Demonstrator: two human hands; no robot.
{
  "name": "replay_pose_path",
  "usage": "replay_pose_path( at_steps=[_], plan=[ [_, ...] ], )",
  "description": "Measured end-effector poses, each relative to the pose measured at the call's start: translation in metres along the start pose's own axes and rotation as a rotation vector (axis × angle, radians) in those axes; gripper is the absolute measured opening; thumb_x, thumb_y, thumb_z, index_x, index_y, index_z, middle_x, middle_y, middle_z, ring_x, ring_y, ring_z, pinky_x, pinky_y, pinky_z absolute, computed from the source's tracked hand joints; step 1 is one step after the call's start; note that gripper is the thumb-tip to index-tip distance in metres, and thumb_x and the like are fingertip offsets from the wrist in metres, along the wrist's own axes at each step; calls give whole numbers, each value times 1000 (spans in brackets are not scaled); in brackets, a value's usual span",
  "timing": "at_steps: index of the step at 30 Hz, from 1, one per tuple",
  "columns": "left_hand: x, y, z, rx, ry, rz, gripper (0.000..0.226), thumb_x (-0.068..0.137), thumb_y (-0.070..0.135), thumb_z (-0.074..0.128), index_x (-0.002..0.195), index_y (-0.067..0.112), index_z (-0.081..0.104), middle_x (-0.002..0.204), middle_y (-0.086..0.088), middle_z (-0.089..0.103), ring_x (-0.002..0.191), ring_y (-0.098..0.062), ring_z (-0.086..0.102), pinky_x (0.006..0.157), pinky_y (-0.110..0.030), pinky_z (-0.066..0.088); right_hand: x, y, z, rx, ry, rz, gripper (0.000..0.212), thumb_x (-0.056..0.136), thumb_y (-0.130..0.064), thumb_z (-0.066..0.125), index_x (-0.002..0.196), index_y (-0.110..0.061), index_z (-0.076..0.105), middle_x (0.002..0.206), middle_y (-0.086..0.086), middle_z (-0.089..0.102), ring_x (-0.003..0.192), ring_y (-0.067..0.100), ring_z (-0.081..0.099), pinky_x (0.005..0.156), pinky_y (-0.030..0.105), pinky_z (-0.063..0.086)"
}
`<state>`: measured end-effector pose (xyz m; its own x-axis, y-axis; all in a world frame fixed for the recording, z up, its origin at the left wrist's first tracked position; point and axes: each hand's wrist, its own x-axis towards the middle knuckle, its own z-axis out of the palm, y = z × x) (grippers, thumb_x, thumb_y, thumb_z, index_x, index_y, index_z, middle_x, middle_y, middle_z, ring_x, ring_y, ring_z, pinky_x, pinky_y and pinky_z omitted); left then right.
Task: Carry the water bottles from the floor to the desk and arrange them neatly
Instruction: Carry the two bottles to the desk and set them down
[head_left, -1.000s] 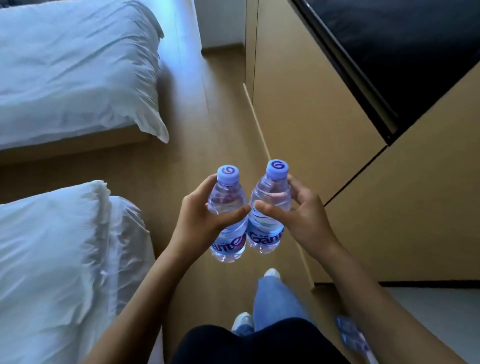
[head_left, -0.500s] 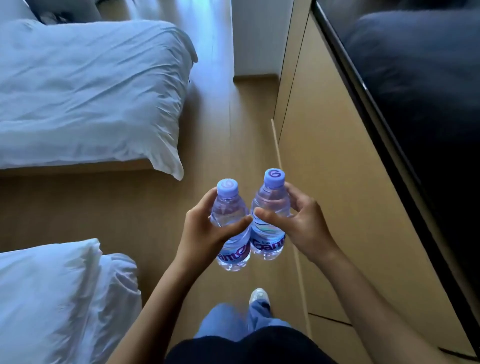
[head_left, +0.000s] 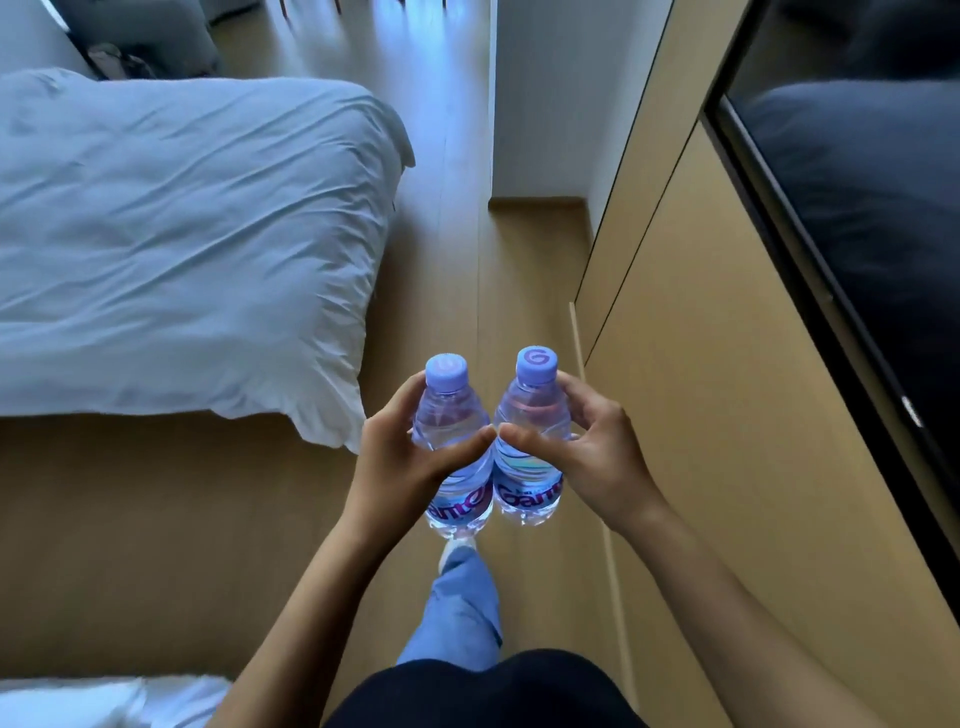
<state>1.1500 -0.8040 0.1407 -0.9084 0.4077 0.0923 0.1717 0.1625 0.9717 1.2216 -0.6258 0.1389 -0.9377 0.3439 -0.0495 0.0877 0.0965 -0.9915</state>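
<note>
1. At frame centre, the left hand (head_left: 400, 457) grips one clear plastic water bottle with a lilac cap (head_left: 453, 452); the right hand (head_left: 587, 452) grips its twin (head_left: 530, 441); both upright, sides touching, thumbs across the fronts.
2. White-sheeted bed (head_left: 182, 244) at upper left; tan wooden cabinet wall (head_left: 727, 415) at right; wooden floor (head_left: 156, 519) below.

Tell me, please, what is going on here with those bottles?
A person is walking along a wooden floor between a bed and a wall of cabinets, carrying two capped water bottles upright and side by side. The left hand grips the left bottle and the right hand grips the right bottle, thumbs across the fronts. Both bottles are off the floor, and no desk is in view, so neither has been set down.
</note>
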Motion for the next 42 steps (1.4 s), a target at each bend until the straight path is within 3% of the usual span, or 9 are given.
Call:
replay_pose_path(
  at_steps=[8,13,18,28,32,38,42],
  plan=[
    [186,-16,-31,63,-12,35,54,64,49,83,109,27,63,95,9,72,88,-9,68,83,-35,56,178,-26,17,-11,16,-9,39,73,-23,87,108,-23,70,96,-4,76,92,16,72,84,41,58],
    [295,-36,-31,39,-12,26,49,66,51,83,106,30,63,94,5,73,89,-16,71,80,-32,57,286,-25,14,12,29,9,40,72,-25,88,108,-24,70,96,-2,76,94,23,72,86,49,57],
    [425,-53,-20,55,-15,42,45,68,46,84,105,32,63,92,7,72,85,-9,70,76,-21,54,416,-20,-2,37,31,31,45,72,-22,88,112,-23,70,100,-1,76,98,23,72,89,52,56],
    [676,-59,-11,37,38,20,45,63,43,83,102,36,63,92,9,73,84,-6,70,76,-20,54,683,-52,-30,-27,-22,19,49,73,-21,87,118,-20,68,101,-2,76,96,20,72,89,51,56],
    [758,-69,-20,54,78,11,44,61,43,84,99,34,64,90,12,73,80,0,68,73,-12,49,773,-55,-23,-84,-24,24,51,70,-24,89,117,-20,69,100,-4,76,95,16,72,88,47,56],
    [905,-102,-58,55,106,-16,52,60,47,84,103,24,65,91,7,74,84,-10,71,78,-29,56,921,-53,11,-83,-37,31,68,63,-39,87,123,-17,66,107,-5,75,99,14,71,90,47,56],
    [1011,-113,-95,101,64,-6,47,62,43,85,100,26,64,88,9,72,79,-3,68,74,-18,51,1023,-61,38,-55,-33,44,75,62,-42,86,128,-14,62,111,-3,74,101,15,71,91,46,57]
  ],
)
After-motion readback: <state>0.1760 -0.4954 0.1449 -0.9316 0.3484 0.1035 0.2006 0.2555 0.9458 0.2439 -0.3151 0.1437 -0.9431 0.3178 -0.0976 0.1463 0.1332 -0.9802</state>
